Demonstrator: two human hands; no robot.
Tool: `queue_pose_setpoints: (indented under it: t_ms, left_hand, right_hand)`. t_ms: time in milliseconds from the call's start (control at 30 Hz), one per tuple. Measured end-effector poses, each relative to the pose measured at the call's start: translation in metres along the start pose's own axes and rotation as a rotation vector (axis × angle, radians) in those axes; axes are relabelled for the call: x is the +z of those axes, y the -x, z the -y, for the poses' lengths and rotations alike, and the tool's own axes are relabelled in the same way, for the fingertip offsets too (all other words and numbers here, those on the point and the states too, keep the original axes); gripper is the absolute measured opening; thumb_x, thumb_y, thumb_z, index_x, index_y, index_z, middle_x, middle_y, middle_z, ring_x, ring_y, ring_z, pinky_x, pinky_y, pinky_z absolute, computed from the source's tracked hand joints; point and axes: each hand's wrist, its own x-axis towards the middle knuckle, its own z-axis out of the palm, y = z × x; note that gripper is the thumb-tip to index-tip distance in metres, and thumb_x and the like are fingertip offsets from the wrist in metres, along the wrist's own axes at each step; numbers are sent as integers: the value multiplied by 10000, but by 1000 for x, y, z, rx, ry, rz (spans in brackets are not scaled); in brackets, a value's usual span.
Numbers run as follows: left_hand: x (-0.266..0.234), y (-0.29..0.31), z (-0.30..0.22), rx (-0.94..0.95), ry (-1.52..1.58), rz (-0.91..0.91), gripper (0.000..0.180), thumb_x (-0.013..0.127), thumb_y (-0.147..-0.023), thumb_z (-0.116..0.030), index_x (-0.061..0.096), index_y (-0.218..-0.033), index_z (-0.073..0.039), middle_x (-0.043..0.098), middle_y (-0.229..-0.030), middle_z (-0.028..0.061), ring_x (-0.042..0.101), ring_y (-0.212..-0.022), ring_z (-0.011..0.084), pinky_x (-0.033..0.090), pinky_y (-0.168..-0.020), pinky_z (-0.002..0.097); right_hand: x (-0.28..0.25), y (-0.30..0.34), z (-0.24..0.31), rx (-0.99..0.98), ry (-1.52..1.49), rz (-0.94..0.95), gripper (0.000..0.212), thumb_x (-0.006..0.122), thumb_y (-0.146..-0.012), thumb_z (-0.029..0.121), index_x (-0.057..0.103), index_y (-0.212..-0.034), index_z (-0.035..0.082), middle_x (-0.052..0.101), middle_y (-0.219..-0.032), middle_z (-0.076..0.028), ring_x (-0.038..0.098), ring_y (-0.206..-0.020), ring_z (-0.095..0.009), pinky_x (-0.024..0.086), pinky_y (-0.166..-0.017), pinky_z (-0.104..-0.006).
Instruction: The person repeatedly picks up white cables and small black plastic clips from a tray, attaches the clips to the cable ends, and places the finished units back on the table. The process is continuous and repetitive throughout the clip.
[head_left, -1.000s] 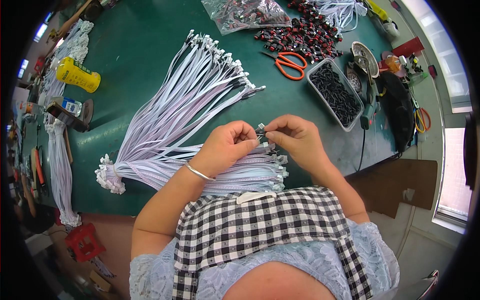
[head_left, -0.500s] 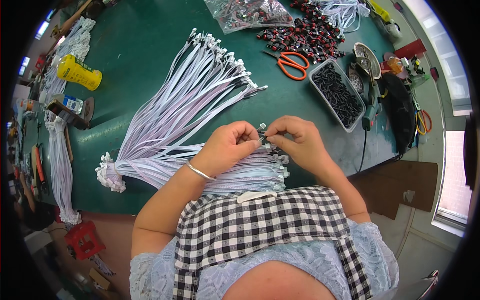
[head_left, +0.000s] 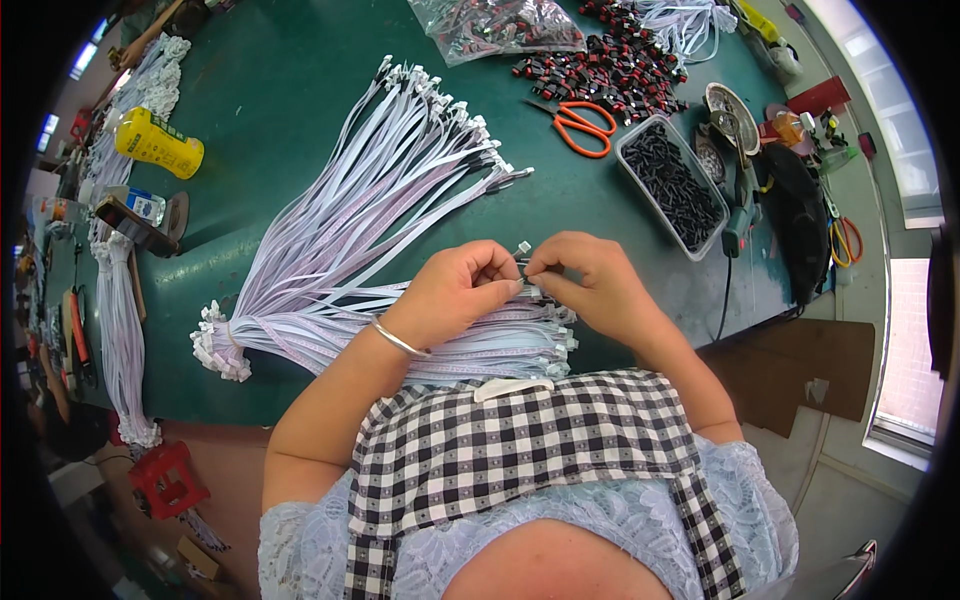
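Note:
My left hand [head_left: 455, 292] is closed in a pinch on the end of a white flat cable, above a tied bundle of white flat cables [head_left: 290, 338]. A small white connector [head_left: 523, 247] sticks up between my hands. My right hand [head_left: 592, 280] is closed too, its thumb and fingertips pinching at the thin wire end by my left fingertips. The exact grip is small and partly hidden by the fingers. Other cables of the bundle [head_left: 350, 190] fan out toward the back, with white connectors and dark tips at their ends.
A clear plastic box [head_left: 722, 232] of short black tubes stands right of orange-handled scissors [head_left: 582, 128]. Behind lie a heap of red-and-black parts [head_left: 620, 75] and a plastic bag [head_left: 490, 28]. A soldering iron [head_left: 737, 225] lies at right, a yellow bottle [head_left: 160, 143] at left.
My right fingertips have shifted slightly left, closer to my left fingertips. The connector between my hands has moved up a little. My left hand stays almost in place.

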Motion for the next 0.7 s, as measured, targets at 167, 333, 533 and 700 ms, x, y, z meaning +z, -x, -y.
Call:
queue_pose_setpoints:
  t_ms: [167,333,533,700]
  left_hand:
    - [-6,6,1,262,-242,47,281,629,-800,-19,524,-1060,-26,576,-791,-4,548,-698,95,468,-679,249]
    - [-4,11,-10,214,-401,-19,387,664,-746,-14,507,-1099,-31,626,-764,71,598,-697,150,475,-679,272]
    - [2,16,-18,209,-480,-134,379,696,-723,-30,544,-1069,-59,642,-724,55,616,-654,146,476,-627,267]
    - [2,6,-17,474,-790,-411,290,689,-728,-62,587,-998,-82,640,-723,62,614,-640,180,473,-604,293]
  right_hand:
    - [3,2,-2,115,-167,20,91,637,-781,-1,640,-872,1,638,-830,-80,618,-728,-151,487,-639,-272]
    - [5,2,4,89,-111,34,90,644,-767,8,642,-857,8,633,-806,-78,611,-699,-152,482,-633,-269]
    - [13,-1,11,17,18,104,93,681,-757,66,652,-835,24,633,-779,-95,608,-680,-180,486,-638,-292]
    - [6,-19,1,-26,-20,34,177,689,-770,88,665,-938,37,662,-837,-87,618,-713,-185,489,-668,-286]
